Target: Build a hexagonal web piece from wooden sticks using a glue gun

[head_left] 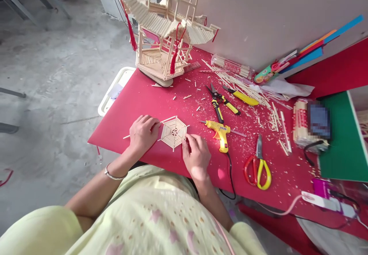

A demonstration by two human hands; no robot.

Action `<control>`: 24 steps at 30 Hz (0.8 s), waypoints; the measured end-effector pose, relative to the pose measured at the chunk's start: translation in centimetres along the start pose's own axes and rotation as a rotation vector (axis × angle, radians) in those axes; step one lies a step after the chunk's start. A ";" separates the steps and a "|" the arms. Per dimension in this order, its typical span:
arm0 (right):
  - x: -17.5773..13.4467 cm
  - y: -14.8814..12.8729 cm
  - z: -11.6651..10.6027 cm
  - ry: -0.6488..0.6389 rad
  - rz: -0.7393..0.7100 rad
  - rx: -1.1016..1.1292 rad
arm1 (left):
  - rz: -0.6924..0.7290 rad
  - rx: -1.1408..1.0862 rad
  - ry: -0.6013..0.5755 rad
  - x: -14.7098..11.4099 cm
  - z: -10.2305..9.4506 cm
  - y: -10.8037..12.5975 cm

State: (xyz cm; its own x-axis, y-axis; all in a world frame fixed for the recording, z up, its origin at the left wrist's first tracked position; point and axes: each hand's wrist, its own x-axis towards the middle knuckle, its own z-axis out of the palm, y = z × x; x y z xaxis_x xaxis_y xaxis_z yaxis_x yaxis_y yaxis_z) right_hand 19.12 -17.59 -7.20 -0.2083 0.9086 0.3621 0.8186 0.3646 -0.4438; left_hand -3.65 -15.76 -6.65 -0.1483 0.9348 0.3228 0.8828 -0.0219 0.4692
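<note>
Hexagonal stick panel (174, 133) lies flat on the red desk (115, 126), near its close edge, with its spokes poking past the outer ring. At nine o'clock from it, the left hand (143, 132) has its fingers curled shut over a long stick (169, 119), which shows on both sides of the hand and meets the panel's upper edge. At four o'clock, the right hand (197, 153) has thumb and forefinger pinched together on the panel's rim.

Around the panel sit several containers. A clear packet (231, 64) at one o'clock holds a bundle of pale sticks, beside loose sticks (238, 84). At three o'clock, beyond the yellow glue gun (220, 132), a second packet (299, 123) is stuffed with upright-looking sticks; a dark, blurred object rests against it. Toward two o'clock, coloured strips (342, 31) project from a green printed case (263, 75); how deep they go cannot be told. At ten to eleven o'clock, a white tray (126, 69) beside the desk contains something pale, too unclear to name.
</note>
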 end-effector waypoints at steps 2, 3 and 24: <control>-0.1 0.1 0.0 -0.015 0.006 0.009 | 0.004 0.013 -0.002 0.1 0.0 0.2; -0.1 0.1 0.0 -0.020 0.008 0.012 | 0.003 0.021 -0.002 0.1 0.1 0.3; 0.0 0.1 -0.1 -0.027 -0.010 -0.006 | 0.019 0.047 -0.005 0.0 0.0 0.3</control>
State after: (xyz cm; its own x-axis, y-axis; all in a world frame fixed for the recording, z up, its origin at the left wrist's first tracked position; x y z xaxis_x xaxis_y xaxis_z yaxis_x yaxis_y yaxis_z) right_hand 19.26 -17.60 -7.18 -0.2304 0.9101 0.3444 0.8199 0.3722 -0.4351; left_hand -3.40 -15.80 -6.53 -0.1291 0.9362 0.3269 0.9053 -0.0233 0.4241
